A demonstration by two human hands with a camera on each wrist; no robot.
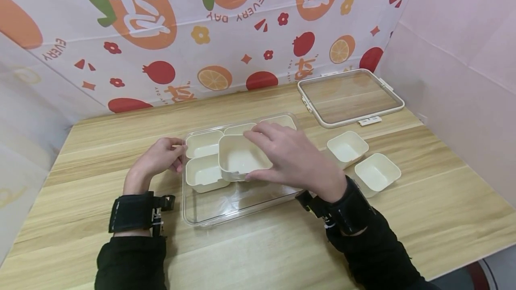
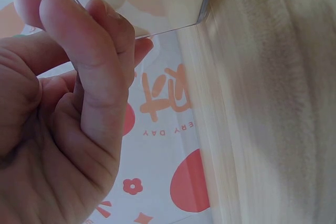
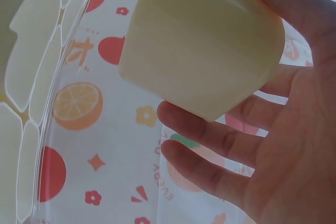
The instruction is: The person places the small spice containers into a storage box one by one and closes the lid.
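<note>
My right hand (image 1: 296,158) grips a cream square cup (image 1: 242,153) by its sides, thumb at the near side and fingers at the far side. The cup is raised over a clear plastic box (image 1: 250,205) and tilted toward me. In the right wrist view the cup's smooth outside (image 3: 199,51) fills the grasp. Several like cups (image 1: 203,173) sit in the box, in its back and left parts; my right hand hides some of its right part. At the box's left end, my left hand (image 1: 159,155) holds the rim with curled fingers.
Two loose cream cups, one farther back (image 1: 347,147) and one nearer (image 1: 378,172), stand right of the box. Behind them lies a clear lid (image 1: 350,95) with a cream frame and clips. A fruit-print cloth (image 1: 225,35) hangs behind the wooden table (image 1: 101,164).
</note>
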